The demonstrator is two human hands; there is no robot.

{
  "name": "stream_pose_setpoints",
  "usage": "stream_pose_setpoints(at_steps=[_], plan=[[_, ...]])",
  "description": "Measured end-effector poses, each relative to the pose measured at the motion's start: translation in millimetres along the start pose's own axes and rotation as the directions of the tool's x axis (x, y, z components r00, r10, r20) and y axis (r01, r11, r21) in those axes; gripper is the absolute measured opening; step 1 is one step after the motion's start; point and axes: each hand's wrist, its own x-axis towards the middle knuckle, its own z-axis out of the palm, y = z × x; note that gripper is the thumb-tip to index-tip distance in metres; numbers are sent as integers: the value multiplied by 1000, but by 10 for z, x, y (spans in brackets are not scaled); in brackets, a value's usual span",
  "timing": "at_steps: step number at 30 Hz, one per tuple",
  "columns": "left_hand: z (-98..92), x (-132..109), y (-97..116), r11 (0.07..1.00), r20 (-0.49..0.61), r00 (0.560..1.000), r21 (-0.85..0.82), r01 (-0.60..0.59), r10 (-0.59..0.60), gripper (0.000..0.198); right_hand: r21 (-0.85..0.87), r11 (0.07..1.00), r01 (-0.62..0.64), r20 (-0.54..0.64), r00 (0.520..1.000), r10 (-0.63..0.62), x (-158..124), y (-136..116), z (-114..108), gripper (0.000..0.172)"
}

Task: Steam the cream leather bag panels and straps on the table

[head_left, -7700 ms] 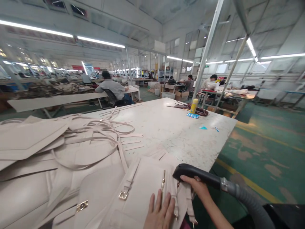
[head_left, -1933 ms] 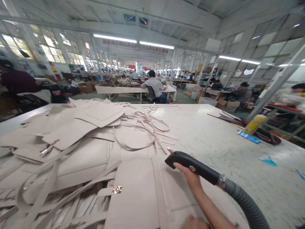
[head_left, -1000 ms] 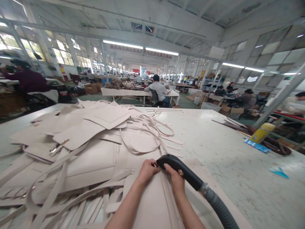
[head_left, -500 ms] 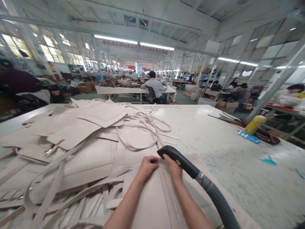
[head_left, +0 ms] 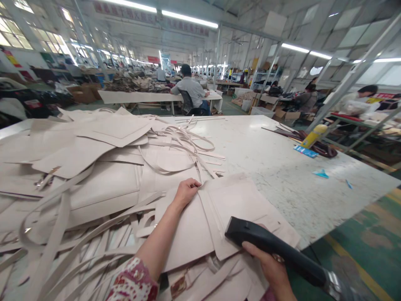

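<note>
My left hand [head_left: 187,191] is closed on the far edge of a beige leather-like bag piece [head_left: 184,225], fingertips pinching near the seam at its top. My right hand [head_left: 269,263] wraps round a black hose handle [head_left: 250,234], like that of a vacuum cleaner, with its blunt end just over the piece's right part. A corrugated hose [head_left: 344,290] leads off from it at the lower right, blurred. Beside my left forearm lies a big heap of beige bag parts [head_left: 109,184] with long straps [head_left: 64,221] and metal fittings.
The white worktable [head_left: 250,142] bears a yellow bottle [head_left: 314,136], a blue-and-white packet [head_left: 305,151], a light-blue plastic piece [head_left: 321,174] and dark strips. Beyond it, a person [head_left: 191,90] sits at another table. Green floor [head_left: 366,255] shows past the right edge.
The black hose handle in my right hand has moved from the piece's far edge towards me and to the right. My left hand stays at that edge. The view has tilted down.
</note>
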Motion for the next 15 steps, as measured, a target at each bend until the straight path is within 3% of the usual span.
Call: stream_pose_setpoints(at_steps=[3,6,10,15], plan=[[-7,-23,49,998,39,998,22,-60,59,26,28,999,-24,170,985,19,-136,-90,102,40],[-18,-52,101,993,89,991,39,-108,104,21,56,996,-74,200,978,61,-124,-135,301,40],[-24,-61,119,992,114,988,55,-111,104,16,117,989,-88,112,991,75,20,-144,494,44],[-22,-52,111,997,101,993,45,-66,61,18,151,978,145,-81,988,-134,396,-369,780,38]])
